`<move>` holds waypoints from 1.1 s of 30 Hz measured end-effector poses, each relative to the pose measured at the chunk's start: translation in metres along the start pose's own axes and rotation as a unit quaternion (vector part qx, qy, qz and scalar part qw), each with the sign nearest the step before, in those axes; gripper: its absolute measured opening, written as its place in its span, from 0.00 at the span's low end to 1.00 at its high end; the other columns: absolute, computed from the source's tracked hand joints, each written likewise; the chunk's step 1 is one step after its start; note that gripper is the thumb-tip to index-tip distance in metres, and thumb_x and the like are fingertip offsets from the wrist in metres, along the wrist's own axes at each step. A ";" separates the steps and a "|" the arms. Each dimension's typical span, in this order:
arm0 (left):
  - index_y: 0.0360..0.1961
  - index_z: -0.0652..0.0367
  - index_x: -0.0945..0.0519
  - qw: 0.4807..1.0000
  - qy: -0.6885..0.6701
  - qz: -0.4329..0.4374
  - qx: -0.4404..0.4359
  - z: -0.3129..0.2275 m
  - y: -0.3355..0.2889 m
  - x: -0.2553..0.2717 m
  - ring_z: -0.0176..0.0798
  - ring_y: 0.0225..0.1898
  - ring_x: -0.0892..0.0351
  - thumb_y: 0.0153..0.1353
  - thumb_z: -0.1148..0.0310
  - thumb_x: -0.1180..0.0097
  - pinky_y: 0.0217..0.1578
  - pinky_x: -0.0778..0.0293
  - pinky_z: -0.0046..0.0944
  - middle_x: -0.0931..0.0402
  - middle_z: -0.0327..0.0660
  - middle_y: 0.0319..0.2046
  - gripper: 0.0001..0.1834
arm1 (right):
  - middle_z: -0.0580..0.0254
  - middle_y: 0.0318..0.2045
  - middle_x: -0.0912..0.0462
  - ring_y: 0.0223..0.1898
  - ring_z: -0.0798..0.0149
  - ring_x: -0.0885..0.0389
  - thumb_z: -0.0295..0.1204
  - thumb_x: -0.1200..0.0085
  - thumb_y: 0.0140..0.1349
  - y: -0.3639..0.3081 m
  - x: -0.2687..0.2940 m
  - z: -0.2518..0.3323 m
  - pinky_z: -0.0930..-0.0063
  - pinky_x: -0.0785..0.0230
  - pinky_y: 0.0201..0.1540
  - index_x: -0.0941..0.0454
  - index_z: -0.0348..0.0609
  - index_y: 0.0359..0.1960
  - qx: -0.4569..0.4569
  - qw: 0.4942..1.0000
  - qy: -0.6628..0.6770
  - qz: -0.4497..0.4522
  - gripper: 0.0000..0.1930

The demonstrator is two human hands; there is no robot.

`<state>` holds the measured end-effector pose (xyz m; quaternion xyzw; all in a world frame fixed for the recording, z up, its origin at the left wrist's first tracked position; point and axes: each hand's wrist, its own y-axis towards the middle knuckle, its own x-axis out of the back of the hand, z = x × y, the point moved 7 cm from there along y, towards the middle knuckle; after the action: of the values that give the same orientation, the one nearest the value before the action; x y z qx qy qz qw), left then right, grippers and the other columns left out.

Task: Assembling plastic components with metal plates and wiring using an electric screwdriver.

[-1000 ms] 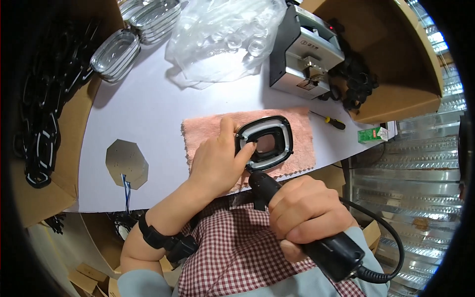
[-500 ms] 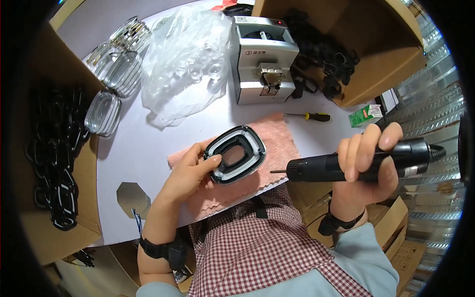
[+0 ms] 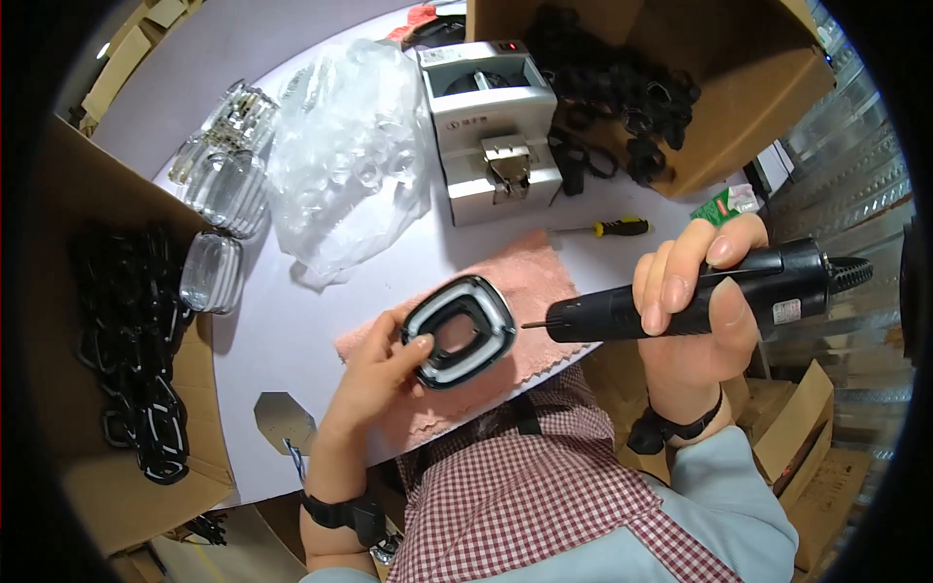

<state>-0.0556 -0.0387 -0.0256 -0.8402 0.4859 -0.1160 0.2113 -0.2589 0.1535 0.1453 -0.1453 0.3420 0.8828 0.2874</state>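
My left hand [image 3: 377, 369] grips the near-left side of a black oval frame with a pale inner ring [image 3: 483, 358], its thumb on the rim. The frame is held over a pink cloth [image 3: 544, 282] at the table's near edge. In my right hand [image 3: 695, 301] is a black electric screwdriver [image 3: 603, 313], fingers wrapped round its body, its cord leaving at the right. The thin bit points left and ends just short of the frame's right rim; they look slightly apart.
A silver machine [image 3: 491, 131] stands at the back, beside a clear plastic bag of transparent parts [image 3: 355, 175]. Clear oval pieces [image 3: 212, 272] are stacked at left. Cardboard boxes with black parts flank the table [image 3: 258, 355]. A yellow-black screwdriver [image 3: 620, 227] lies beyond the cloth.
The electric screwdriver's bit has come closer to the frame's right rim. The frame is tilted a little differently in my left hand. The whole view has shifted and turned slightly.
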 end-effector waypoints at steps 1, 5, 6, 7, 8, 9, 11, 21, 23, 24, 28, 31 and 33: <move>0.55 0.62 0.27 0.999 0.034 -0.024 -0.016 -0.001 -0.005 -0.001 0.26 0.20 0.24 0.72 0.60 0.41 0.20 0.32 0.25 0.24 0.32 0.25 0.20 | 0.53 0.31 0.22 0.26 0.61 0.21 0.34 0.38 0.68 -0.001 0.001 -0.001 0.70 0.24 0.33 0.34 0.45 0.47 -0.016 1.000 -0.013 -0.010 0.16; 0.59 0.64 0.30 0.942 0.281 -0.133 -0.126 -0.020 -0.024 -0.010 0.40 0.24 0.19 0.64 0.54 0.34 0.27 0.26 0.42 0.21 0.42 0.22 0.32 | 0.52 0.30 0.18 0.23 0.66 0.20 0.25 0.38 0.61 0.006 0.013 -0.028 0.73 0.23 0.29 0.28 0.38 0.42 -0.163 0.983 -0.086 -0.023 0.12; 0.60 0.64 0.30 0.934 0.299 -0.158 -0.114 -0.026 -0.035 -0.008 0.44 0.24 0.18 0.63 0.52 0.33 0.28 0.25 0.44 0.21 0.43 0.22 0.34 | 0.52 0.31 0.17 0.23 0.66 0.19 0.25 0.38 0.60 0.005 0.016 -0.041 0.74 0.23 0.29 0.27 0.37 0.41 -0.234 0.967 -0.100 -0.010 0.12; 0.60 0.60 0.27 0.936 0.281 -0.175 -0.116 -0.028 -0.045 -0.002 0.46 0.26 0.17 0.62 0.51 0.32 0.30 0.24 0.43 0.20 0.41 0.21 0.32 | 0.56 0.31 0.16 0.24 0.68 0.17 0.23 0.36 0.58 0.001 0.021 -0.054 0.75 0.23 0.29 0.23 0.36 0.40 -0.302 0.946 -0.118 -0.001 0.10; 0.60 0.60 0.27 0.932 0.284 -0.199 -0.107 -0.028 -0.053 0.011 0.46 0.26 0.17 0.62 0.51 0.32 0.30 0.24 0.43 0.20 0.41 0.21 0.32 | 0.61 0.29 0.17 0.24 0.70 0.18 0.24 0.33 0.56 -0.002 0.027 -0.068 0.75 0.23 0.29 0.20 0.36 0.37 -0.360 0.916 -0.175 0.019 0.10; 0.57 0.60 0.24 0.913 0.318 -0.221 -0.125 -0.032 -0.064 0.025 0.39 0.23 0.18 0.62 0.55 0.31 0.27 0.26 0.39 0.20 0.39 0.21 0.28 | 0.63 0.28 0.18 0.25 0.70 0.18 0.24 0.32 0.55 -0.009 0.040 -0.080 0.75 0.23 0.29 0.20 0.36 0.36 -0.407 0.886 -0.220 0.033 0.10; 0.48 0.59 0.18 0.893 0.345 -0.273 -0.089 -0.035 -0.088 0.061 0.34 0.21 0.21 0.60 0.60 0.30 0.26 0.27 0.35 0.20 0.37 0.23 0.19 | 0.64 0.28 0.19 0.25 0.71 0.19 0.26 0.30 0.53 -0.024 0.058 -0.089 0.75 0.24 0.29 0.19 0.36 0.36 -0.462 0.845 -0.266 0.042 0.12; 0.42 0.64 0.16 0.844 0.405 -0.332 -0.112 -0.051 -0.110 0.147 0.38 0.29 0.21 0.60 0.67 0.34 0.34 0.25 0.37 0.19 0.43 0.28 0.13 | 0.62 0.47 0.18 0.49 0.65 0.22 0.27 0.26 0.51 -0.035 0.036 -0.138 0.70 0.31 0.58 0.24 0.37 0.58 -0.461 0.811 -0.311 0.181 0.31; 0.43 0.64 0.15 0.901 0.324 -0.251 -0.142 -0.069 -0.073 0.134 0.40 0.34 0.18 0.63 0.66 0.36 0.38 0.23 0.39 0.17 0.46 0.33 0.13 | 0.60 0.51 0.19 0.54 0.62 0.23 0.28 0.26 0.50 -0.039 0.036 -0.145 0.69 0.34 0.63 0.24 0.37 0.62 -0.469 0.813 -0.291 0.185 0.35; 0.43 0.64 0.15 0.901 0.324 -0.244 -0.153 -0.079 -0.054 0.128 0.40 0.34 0.18 0.63 0.66 0.36 0.38 0.23 0.39 0.17 0.46 0.33 0.13 | 0.60 0.51 0.19 0.54 0.62 0.23 0.28 0.26 0.50 -0.039 0.041 -0.149 0.69 0.34 0.63 0.24 0.37 0.62 -0.463 0.815 -0.299 0.177 0.35; 0.45 0.64 0.16 0.831 0.398 -0.209 -0.327 -0.116 0.026 0.088 0.52 0.41 0.15 0.67 0.67 0.41 0.43 0.22 0.47 0.15 0.52 0.38 0.12 | 0.57 0.56 0.21 0.56 0.61 0.24 0.28 0.26 0.50 -0.044 0.045 -0.153 0.68 0.34 0.63 0.23 0.35 0.61 -0.493 0.813 -0.265 0.159 0.33; 0.49 0.63 0.17 0.784 0.444 -0.261 -0.348 -0.123 0.078 0.082 0.59 0.43 0.17 0.68 0.66 0.42 0.44 0.22 0.52 0.16 0.53 0.40 0.14 | 0.51 0.57 0.22 0.64 0.57 0.30 0.31 0.26 0.49 -0.053 0.055 -0.160 0.65 0.36 0.67 0.23 0.34 0.61 -0.470 0.818 -0.292 0.158 0.35; 0.51 0.62 0.19 0.769 0.455 -0.296 -0.338 -0.130 0.105 0.084 0.62 0.44 0.18 0.68 0.65 0.41 0.45 0.22 0.54 0.17 0.53 0.42 0.15 | 0.51 0.55 0.22 0.62 0.57 0.29 0.31 0.26 0.49 -0.047 0.043 -0.156 0.66 0.36 0.67 0.23 0.34 0.60 -0.474 0.828 -0.266 0.142 0.35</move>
<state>-0.1455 -0.1887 0.0391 -0.8083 0.2600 -0.3698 -0.3773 -0.2551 0.0923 -0.0117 0.0265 -0.1908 0.9720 0.1350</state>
